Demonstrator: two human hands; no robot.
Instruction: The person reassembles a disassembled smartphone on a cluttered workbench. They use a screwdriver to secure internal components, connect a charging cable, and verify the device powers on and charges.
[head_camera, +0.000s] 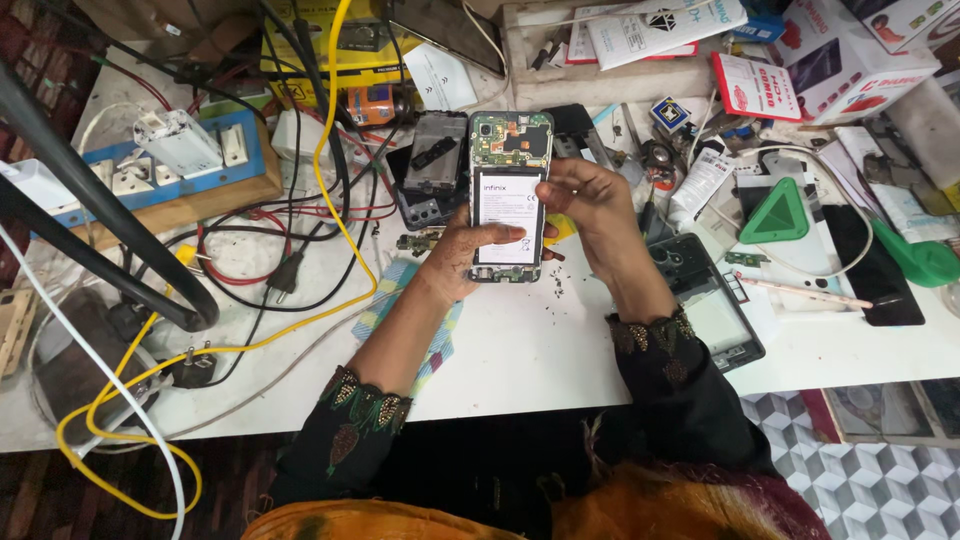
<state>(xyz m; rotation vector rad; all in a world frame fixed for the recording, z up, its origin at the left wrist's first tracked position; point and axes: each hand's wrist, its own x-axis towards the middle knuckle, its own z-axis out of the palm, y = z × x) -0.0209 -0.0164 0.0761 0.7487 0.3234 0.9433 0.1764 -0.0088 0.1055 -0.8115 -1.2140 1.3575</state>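
An opened smartphone (508, 200) with its back cover off shows a green circuit board at the top and a white battery below. My left hand (462, 258) grips its lower left side from underneath. My right hand (590, 205) holds the right edge, thumb resting on the battery's upper right corner. A yellow pick-like piece (561, 228) peeks out between my right hand and the phone. The phone is held just above the white table (520, 340).
A dark phone frame (432, 165) lies left of the phone, another opened phone (712, 300) lies right. A blue socket board (180, 160), tangled yellow, black and red cables (300, 220), a green triangular tool (775, 215), boxes and small screws crowd the table.
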